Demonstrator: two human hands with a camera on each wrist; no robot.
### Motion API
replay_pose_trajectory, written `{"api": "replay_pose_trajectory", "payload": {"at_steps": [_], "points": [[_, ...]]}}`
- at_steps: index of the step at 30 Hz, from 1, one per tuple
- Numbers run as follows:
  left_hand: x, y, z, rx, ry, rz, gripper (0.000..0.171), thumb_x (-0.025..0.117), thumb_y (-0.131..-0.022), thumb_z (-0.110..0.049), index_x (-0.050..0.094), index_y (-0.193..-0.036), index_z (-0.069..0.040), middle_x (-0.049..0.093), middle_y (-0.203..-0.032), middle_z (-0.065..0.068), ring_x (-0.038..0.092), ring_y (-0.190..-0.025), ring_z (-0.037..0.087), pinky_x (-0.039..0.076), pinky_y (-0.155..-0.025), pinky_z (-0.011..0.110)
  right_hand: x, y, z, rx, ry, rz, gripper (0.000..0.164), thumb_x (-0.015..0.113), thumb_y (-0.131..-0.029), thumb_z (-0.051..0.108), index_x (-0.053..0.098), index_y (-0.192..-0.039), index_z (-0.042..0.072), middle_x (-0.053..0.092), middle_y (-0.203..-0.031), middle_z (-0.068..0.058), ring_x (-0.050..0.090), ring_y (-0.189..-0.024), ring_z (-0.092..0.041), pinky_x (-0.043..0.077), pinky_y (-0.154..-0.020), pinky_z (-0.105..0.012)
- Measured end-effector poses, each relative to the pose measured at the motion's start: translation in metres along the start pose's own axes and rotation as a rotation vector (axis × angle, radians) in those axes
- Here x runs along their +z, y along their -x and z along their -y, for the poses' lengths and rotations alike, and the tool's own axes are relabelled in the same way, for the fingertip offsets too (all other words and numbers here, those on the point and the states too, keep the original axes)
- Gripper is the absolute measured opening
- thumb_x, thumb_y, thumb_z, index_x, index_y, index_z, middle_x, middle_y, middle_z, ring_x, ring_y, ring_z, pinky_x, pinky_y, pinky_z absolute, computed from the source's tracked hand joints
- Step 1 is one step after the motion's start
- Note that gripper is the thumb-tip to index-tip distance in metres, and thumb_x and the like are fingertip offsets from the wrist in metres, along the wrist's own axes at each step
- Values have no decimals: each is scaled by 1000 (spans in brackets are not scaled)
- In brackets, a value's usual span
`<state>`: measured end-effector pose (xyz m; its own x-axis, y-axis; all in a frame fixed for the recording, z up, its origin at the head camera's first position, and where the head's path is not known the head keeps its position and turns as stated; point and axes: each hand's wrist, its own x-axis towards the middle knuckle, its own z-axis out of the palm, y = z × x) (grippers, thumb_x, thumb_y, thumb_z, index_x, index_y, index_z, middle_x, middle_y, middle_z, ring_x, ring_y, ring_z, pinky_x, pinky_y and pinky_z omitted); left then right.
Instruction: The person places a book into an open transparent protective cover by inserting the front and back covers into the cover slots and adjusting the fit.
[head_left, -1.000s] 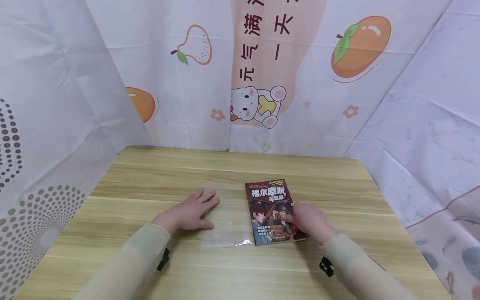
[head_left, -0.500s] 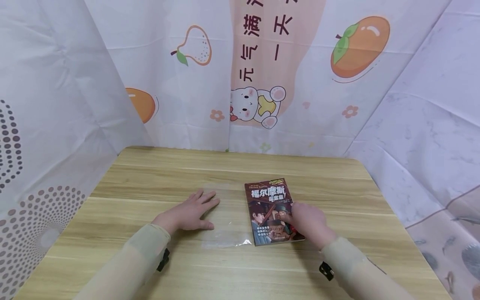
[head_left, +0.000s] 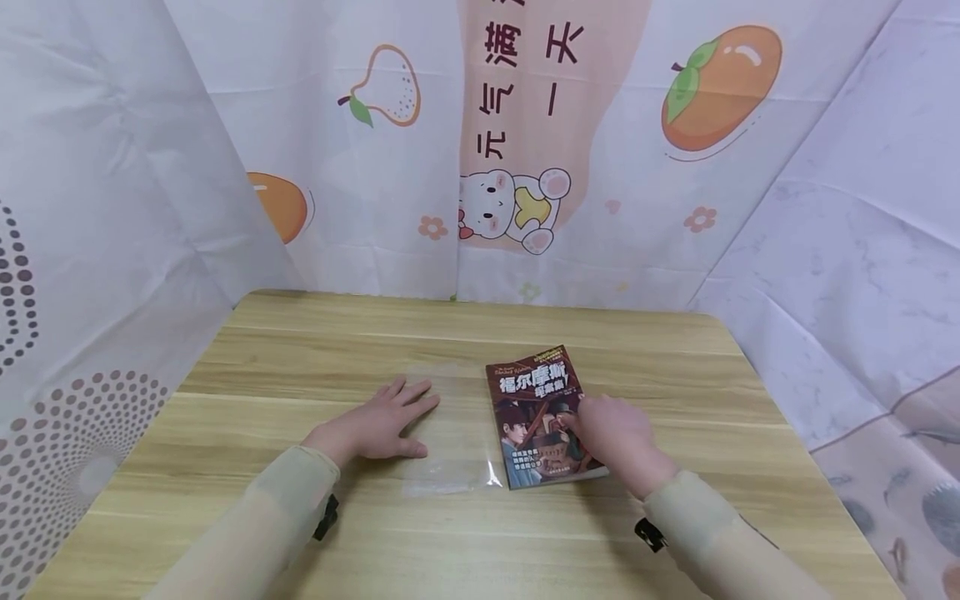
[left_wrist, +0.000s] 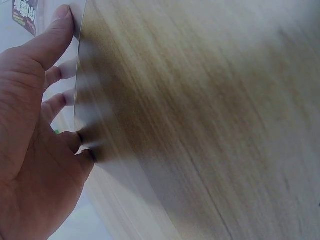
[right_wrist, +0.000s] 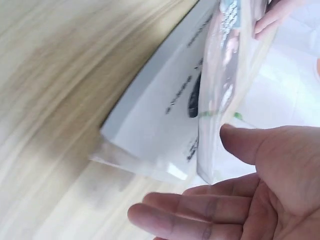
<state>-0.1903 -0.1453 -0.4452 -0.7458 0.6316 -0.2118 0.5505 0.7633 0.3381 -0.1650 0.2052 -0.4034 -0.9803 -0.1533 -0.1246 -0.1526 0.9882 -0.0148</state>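
Observation:
A paperback book (head_left: 525,417) with a dark red illustrated cover lies right of the table's middle, its right side raised a little. My right hand (head_left: 618,433) pinches the right edge of its front cover, thumb on top. In the right wrist view, the lifted cover (right_wrist: 215,115) stands away from a white printed page (right_wrist: 150,115), with clear plastic along both. To the book's left, a clear plastic sheet (head_left: 453,454) lies flat on the wood. The fingers of my left hand (head_left: 371,425) are spread and rest on that sheet's left part.
The wood-grain table (head_left: 420,550) runs back to a printed curtain (head_left: 360,200) with fruit and a cartoon bear. More patterned cloth hangs at the left (head_left: 112,208) and right (head_left: 847,275) sides.
My right hand has risen slightly, and the cover's upper right part has lifted and bent with it. The left hand stays in place on the plastic sheet.

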Motion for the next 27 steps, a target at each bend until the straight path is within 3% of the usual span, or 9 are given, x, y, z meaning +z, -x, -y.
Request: {"api": "replay_pose_trajectory", "payload": {"at_steps": [4,10,18,27], "points": [[0,-1,1,1,1,-2,80,60,-91,-52,24,-153,-19,12,-160,8,3,-141,46,13,-113,61,-7,1,4,-3,32,4,33,60,-95,37,63,-75,10,61,-71,-5,55,-58,-22,49,-45,-42],[0,-1,1,9,-2,-4,79,60,-91,-51,25,-153,-18,12,-160,9,2,-140,46,13,-113,61,-14,6,11,-35,89,-27,11,59,-92,10,66,-83,9,63,-76,-5,56,-60,-21,52,-47,-41],[0,-1,1,7,-6,4,80,60,-91,-52,24,-153,-18,11,-160,10,3,-141,45,13,-114,60,-18,11,23,-115,149,-136,9,59,-90,5,64,-84,1,62,-68,-7,55,-50,-19,52,-43,-36],[-1,-1,0,31,0,-5,78,59,-92,-50,25,-153,-16,12,-160,13,3,-140,48,13,-113,62,-18,11,29,-197,176,-242,11,65,-84,3,62,-73,6,60,-64,-3,49,-46,-16,47,-41,-33]]}}
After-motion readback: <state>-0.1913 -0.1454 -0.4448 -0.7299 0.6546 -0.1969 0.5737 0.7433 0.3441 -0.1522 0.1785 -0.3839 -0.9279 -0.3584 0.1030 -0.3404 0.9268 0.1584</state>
